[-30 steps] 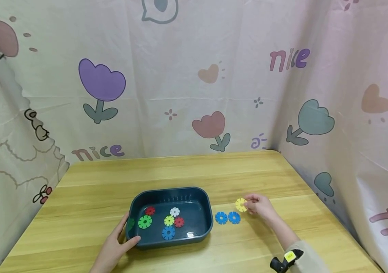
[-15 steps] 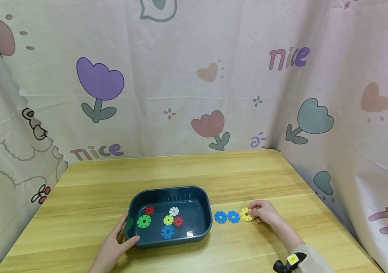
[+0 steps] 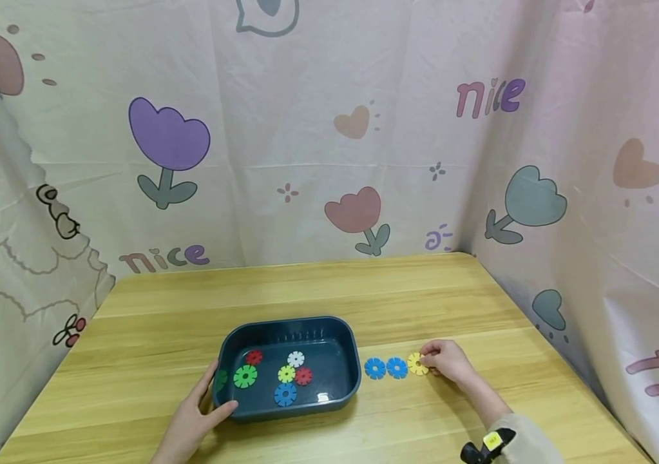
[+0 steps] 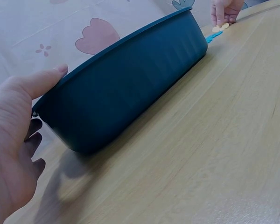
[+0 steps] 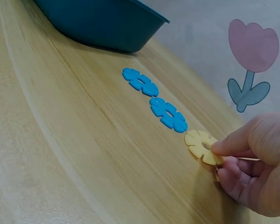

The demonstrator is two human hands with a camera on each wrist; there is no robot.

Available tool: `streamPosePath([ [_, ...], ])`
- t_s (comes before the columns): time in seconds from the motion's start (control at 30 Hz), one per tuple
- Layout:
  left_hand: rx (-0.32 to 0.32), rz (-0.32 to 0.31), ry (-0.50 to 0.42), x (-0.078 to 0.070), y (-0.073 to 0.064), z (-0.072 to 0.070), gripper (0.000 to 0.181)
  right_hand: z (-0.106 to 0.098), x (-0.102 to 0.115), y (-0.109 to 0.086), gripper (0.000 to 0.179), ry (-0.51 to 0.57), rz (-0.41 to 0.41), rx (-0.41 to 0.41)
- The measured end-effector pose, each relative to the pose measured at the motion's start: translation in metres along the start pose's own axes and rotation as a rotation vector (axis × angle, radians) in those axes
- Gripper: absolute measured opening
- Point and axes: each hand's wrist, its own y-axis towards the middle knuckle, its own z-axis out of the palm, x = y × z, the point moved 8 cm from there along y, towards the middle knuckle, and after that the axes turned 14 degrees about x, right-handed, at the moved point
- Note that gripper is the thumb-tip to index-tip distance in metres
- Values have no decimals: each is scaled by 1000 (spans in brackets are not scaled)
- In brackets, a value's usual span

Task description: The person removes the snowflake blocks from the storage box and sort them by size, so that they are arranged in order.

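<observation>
My right hand (image 3: 449, 361) pinches a yellow snowflake disc (image 5: 199, 144) by its edge, thumb on top, low over the table. It lines up with two blue snowflake discs, the near one (image 5: 168, 114) beside it and the far one (image 5: 140, 81) closer to the bin. My left hand (image 3: 192, 412) grips the left end of a dark blue plastic bin (image 4: 130, 88), thumb over the rim and fingers along the outer wall. Inside the bin lie several more discs, among them a green one (image 3: 245, 376), a white one (image 3: 296, 359) and a blue one (image 3: 285, 394).
The wooden table (image 3: 283, 293) carries the bin at its middle and the disc row to the bin's right. A printed curtain (image 3: 271, 142) hangs along the back and both sides.
My right hand has brought the yellow disc down and slightly right, to the end of the blue pair, and has barely moved in the last half second. My left hand stays on the bin.
</observation>
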Motion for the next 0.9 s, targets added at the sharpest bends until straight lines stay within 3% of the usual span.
streamPosePath([
  [0.37, -3, 9, -7, 0, 0, 0, 90, -2, 3, 0, 13, -17, -40, -14],
  [0.6, -4, -13, 0, 3, -1, 0, 90, -6, 7, -1, 21, 52, -86, 26],
  [0.9, -8, 10, -6, -1, -1, 0, 90, -11, 47, -3, 29, 41, -173, 101],
])
